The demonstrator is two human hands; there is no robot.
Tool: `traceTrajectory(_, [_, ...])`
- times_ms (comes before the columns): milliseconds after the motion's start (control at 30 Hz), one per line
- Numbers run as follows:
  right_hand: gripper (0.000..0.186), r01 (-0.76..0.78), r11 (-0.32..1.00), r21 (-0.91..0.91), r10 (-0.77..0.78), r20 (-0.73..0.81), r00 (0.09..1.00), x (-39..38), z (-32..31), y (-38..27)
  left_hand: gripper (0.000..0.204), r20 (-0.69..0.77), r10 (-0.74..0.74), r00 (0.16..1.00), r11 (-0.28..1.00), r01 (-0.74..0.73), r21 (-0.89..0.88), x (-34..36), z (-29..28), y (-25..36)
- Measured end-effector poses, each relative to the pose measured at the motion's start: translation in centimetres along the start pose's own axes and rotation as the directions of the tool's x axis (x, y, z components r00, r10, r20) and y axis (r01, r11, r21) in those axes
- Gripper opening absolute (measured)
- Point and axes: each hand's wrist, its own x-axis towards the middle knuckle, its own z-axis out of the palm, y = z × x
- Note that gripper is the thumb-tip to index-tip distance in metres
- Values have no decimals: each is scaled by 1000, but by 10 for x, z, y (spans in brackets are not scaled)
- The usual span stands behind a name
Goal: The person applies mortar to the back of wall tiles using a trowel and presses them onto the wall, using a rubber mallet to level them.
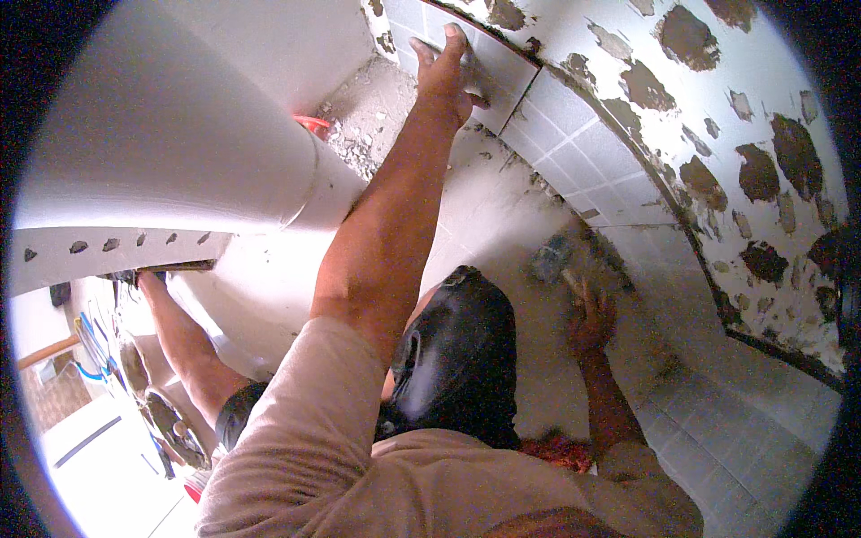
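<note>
My left hand (441, 76) reaches far forward, its fingers apart and pressed flat against a light grey tile (502, 67) with a grid pattern on the wall. That tile's edge stands out beside the neighbouring wall tiles (578, 148). Low on the right, near the foot of the wall, my right hand (590, 321) is in shadow with its fingers curled. Just beyond its fingertips is a blurred blue-grey thing (551, 259), beside dark wet-looking mortar (605, 255). The hand seems closed on something I cannot make out.
A thick white pipe (224, 170) runs in from the left. Rubble (359, 121) and a red object (313, 123) lie behind it. Above the tiles, the white wall (726, 108) carries dark mortar dabs. Another person's bare leg (184, 336) and blue cables (90, 341) are at left.
</note>
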Motion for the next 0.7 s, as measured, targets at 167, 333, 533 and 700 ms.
traceTrajectory(167, [45, -65, 997, -41, 69, 89, 994, 4, -19, -5, 118, -49, -8, 999, 997, 4, -82, -7, 17, -6])
traceTrajectory(333, [40, -158, 895, 417, 149, 52, 987, 6, -22, -41, 103, -387, 90, 918, 881, 108, 461, 9, 43, -13])
traceTrajectory(533, [38, -111, 874, 473, 22, 189, 982, 102, -37, -130, 81, -151, 175, 973, 856, -75, 511, -54, 96, -28])
traceTrajectory(700, [42, 190, 754, 629, -417, 235, 878, 197, 17, -208, 67, -30, 393, 919, 489, -181, 853, -31, 43, -43])
